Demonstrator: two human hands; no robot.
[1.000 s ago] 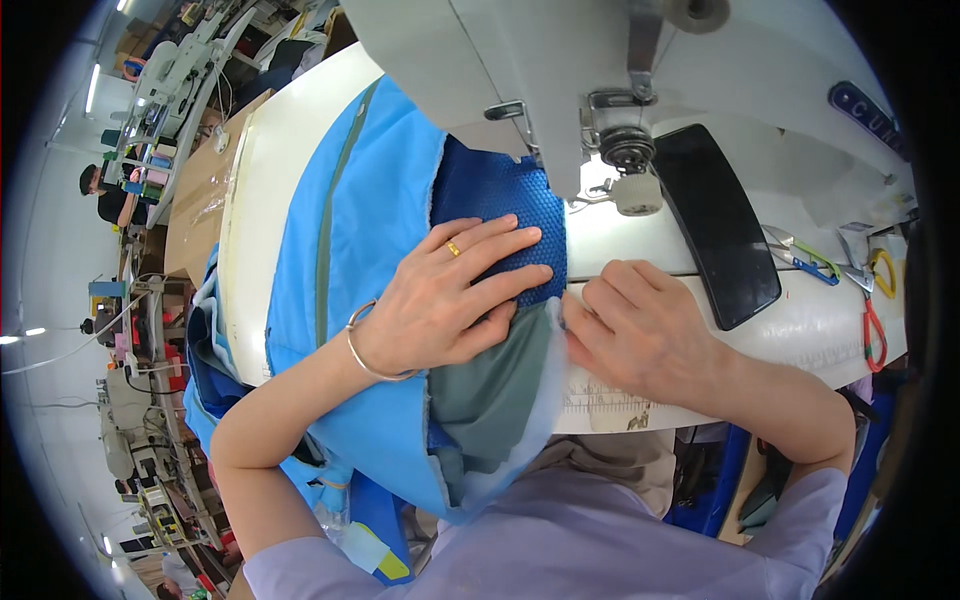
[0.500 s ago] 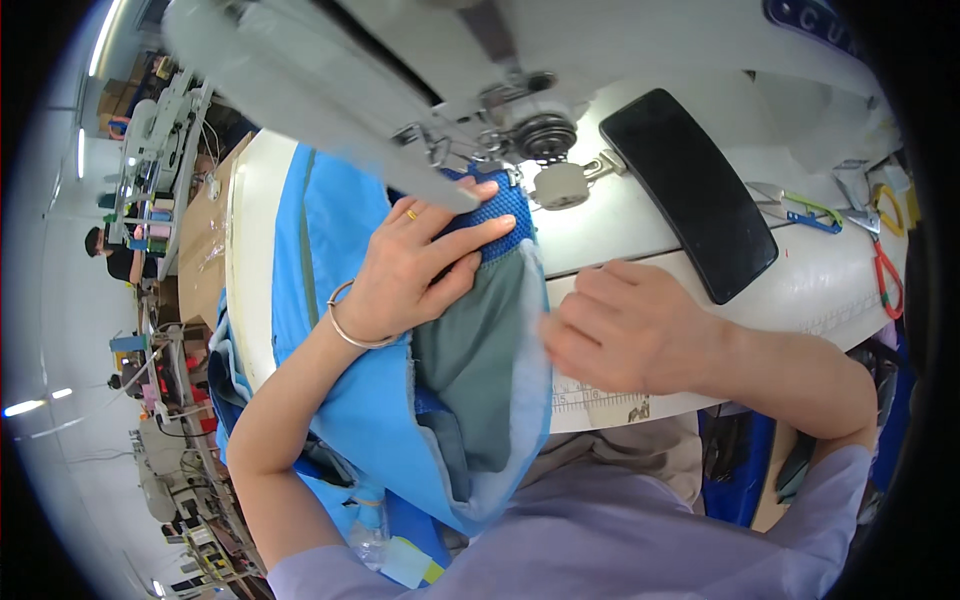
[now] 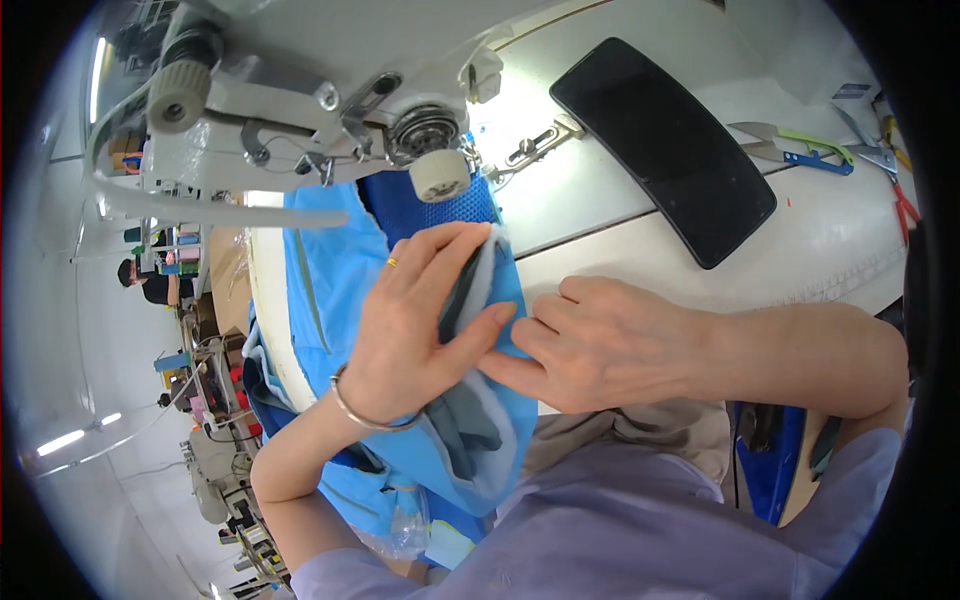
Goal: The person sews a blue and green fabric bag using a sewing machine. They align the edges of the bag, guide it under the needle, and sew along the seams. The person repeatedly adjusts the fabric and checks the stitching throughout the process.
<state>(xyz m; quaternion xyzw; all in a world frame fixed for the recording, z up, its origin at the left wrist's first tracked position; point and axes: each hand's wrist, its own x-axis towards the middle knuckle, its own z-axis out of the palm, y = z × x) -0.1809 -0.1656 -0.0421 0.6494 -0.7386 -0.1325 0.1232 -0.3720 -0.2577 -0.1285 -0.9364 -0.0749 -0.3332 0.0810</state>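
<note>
My left hand (image 3: 405,330), with a ring and a bangle, grips the raised edge of the light-blue fabric (image 3: 320,260), which has a grey-green inner layer (image 3: 470,420) and a pale edge. Just beyond its fingertips, dark-blue mesh (image 3: 450,212) runs under the sewing machine head (image 3: 300,70), near the needle area. My right hand (image 3: 575,345) has its fingers curled, thumb against the fabric's right edge below my left fingers; what exactly the fingertips hold is hidden.
A black phone (image 3: 665,150) lies on the white table (image 3: 580,235) to the right, with scissors (image 3: 775,145) beside it. Cardboard (image 3: 230,275) edges the table's left. Another person (image 3: 150,282) and machines (image 3: 215,475) are at the far left.
The view has shifted toward the machine head. The fabric's lower part has folded up under my left hand, covering much of the grey-green layer; my right hand has moved left onto the fabric edge.
</note>
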